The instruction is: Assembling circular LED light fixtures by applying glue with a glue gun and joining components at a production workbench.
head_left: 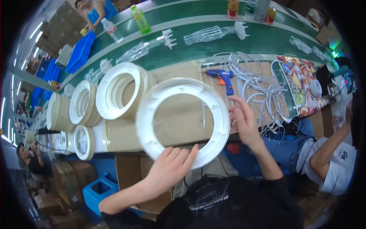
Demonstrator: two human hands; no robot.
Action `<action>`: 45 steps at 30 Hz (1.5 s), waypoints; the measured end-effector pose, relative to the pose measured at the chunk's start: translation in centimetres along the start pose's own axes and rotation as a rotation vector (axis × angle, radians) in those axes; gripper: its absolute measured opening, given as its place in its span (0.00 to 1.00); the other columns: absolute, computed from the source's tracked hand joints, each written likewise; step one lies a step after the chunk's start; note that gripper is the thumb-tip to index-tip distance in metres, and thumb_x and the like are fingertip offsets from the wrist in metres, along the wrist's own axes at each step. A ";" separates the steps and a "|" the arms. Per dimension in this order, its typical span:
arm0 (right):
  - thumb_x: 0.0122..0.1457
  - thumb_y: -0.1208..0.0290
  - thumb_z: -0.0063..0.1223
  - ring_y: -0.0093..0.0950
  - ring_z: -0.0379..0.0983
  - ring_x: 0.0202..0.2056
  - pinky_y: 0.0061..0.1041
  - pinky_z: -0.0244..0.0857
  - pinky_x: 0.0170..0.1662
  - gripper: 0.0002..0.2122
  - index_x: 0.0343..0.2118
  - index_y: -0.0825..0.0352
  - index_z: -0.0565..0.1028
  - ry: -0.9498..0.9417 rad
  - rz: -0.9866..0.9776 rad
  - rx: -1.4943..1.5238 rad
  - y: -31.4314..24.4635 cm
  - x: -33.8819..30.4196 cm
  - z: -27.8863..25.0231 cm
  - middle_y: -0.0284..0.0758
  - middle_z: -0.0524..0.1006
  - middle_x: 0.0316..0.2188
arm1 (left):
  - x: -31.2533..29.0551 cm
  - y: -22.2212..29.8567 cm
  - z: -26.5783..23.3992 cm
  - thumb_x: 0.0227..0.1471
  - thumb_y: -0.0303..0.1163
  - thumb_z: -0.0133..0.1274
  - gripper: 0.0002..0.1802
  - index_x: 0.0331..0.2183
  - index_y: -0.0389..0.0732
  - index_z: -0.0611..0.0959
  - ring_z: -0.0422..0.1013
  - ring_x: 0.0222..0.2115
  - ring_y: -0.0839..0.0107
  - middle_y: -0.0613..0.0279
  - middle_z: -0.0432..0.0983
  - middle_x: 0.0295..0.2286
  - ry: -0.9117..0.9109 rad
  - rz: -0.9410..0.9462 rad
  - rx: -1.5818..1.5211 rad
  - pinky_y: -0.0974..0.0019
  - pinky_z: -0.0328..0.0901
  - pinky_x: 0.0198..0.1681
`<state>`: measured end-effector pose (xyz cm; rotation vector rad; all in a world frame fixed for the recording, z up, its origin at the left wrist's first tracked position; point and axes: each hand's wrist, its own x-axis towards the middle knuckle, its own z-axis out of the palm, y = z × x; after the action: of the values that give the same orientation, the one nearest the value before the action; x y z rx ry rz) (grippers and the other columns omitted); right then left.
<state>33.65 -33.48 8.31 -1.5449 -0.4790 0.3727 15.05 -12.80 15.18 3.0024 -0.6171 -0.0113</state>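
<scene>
A white plastic ring (220, 129) with small bosses around its inner face is held up in front of me, tilted over the front of the workbench. My left hand (171, 168) grips its lower rim, fingers on the inner face. At the ring's right edge is my right hand (245, 121), its index finger stretched out and the other fingers bent close to the rim. Whether they touch it I cannot tell. Beyond that hand lies a blue glue gun (225, 78) with an orange trigger. Stacks of similar white rings (102, 93) stand to the left.
Cardboard (175, 72) covers the bench. White curved strips with wires (263, 86) lie tangled at right. Behind, a green conveyor (179, 45) carries clear plastic parts (213, 34) and bottles (140, 19). A co-worker in a white shirt (335, 164) sits at right; a blue stool (100, 191) stands lower left.
</scene>
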 end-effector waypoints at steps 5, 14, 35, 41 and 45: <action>0.66 0.76 0.44 0.19 0.75 0.35 0.19 0.69 0.37 0.23 0.63 0.73 0.59 -0.069 0.114 0.054 1.7 -3.5 1.5 0.40 0.78 0.43 | 0.5 -0.4 5.2 0.44 0.28 0.54 0.31 0.53 0.31 0.74 0.66 0.31 0.70 0.64 0.66 0.28 0.026 0.029 0.008 0.67 0.62 0.35; 0.62 0.81 0.49 0.27 0.76 0.47 0.25 0.71 0.50 0.28 0.65 0.76 0.55 -0.048 0.123 0.167 0.8 -4.7 2.5 0.46 0.74 0.51 | -0.9 0.0 4.1 0.44 0.28 0.54 0.29 0.51 0.34 0.76 0.66 0.31 0.70 0.64 0.67 0.28 0.084 -0.024 0.105 0.67 0.62 0.39; 0.60 0.78 0.55 0.13 0.73 0.27 0.12 0.65 0.28 0.14 0.50 0.72 0.75 -0.137 0.073 -0.137 1.9 -4.6 0.9 0.32 0.80 0.38 | -2.7 -6.1 6.4 0.48 0.26 0.51 0.22 0.48 0.42 0.79 0.68 0.53 0.55 0.60 0.75 0.47 0.082 -0.192 -0.028 0.51 0.61 0.60; 0.59 0.75 0.57 0.10 0.66 0.21 0.13 0.58 0.23 0.09 0.42 0.68 0.79 0.223 -0.168 -0.531 -0.1 -2.5 -7.2 0.26 0.79 0.28 | -2.5 -7.4 8.4 0.44 0.20 0.52 0.25 0.48 0.40 0.80 0.63 0.57 0.50 0.56 0.72 0.50 0.110 -0.208 -0.087 0.47 0.58 0.62; 0.57 0.76 0.59 0.11 0.68 0.22 0.14 0.58 0.22 0.16 0.49 0.67 0.75 0.560 -0.269 -0.741 -1.6 0.2 -13.5 0.27 0.76 0.27 | -2.0 -7.3 10.1 0.41 0.11 0.49 0.32 0.51 0.39 0.78 0.56 0.62 0.43 0.51 0.69 0.54 0.227 -0.340 -0.207 0.44 0.55 0.64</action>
<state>40.67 -44.96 10.40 -2.1579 -0.3863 -0.5018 15.89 -6.05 4.53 2.8111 -0.0748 0.2266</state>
